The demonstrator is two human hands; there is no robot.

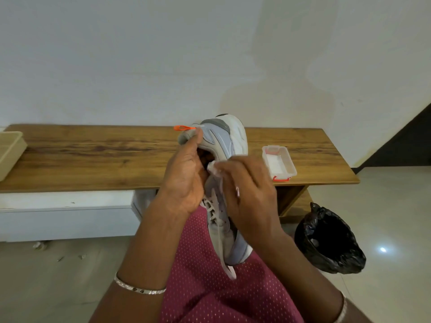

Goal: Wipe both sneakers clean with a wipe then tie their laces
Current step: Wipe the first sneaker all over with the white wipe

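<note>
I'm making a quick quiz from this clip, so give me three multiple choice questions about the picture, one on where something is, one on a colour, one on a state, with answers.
1. Where is the clear plastic box?
A. on the wooden bench
B. on the floor
C. in the bin

2. What colour is the loop on the sneaker's heel?
A. green
B. orange
C. black

3. How are the laces of the sneaker?
A. removed
B. tied in a bow
C. untied

Answers: 1 A, it sits on the wooden bench. 2 B, plainly orange. 3 C, one lace end hangs loose.

Single head-worn view, forward and down, close over both hands point(210, 183), wooden bench point(93, 155) perhaps near
</note>
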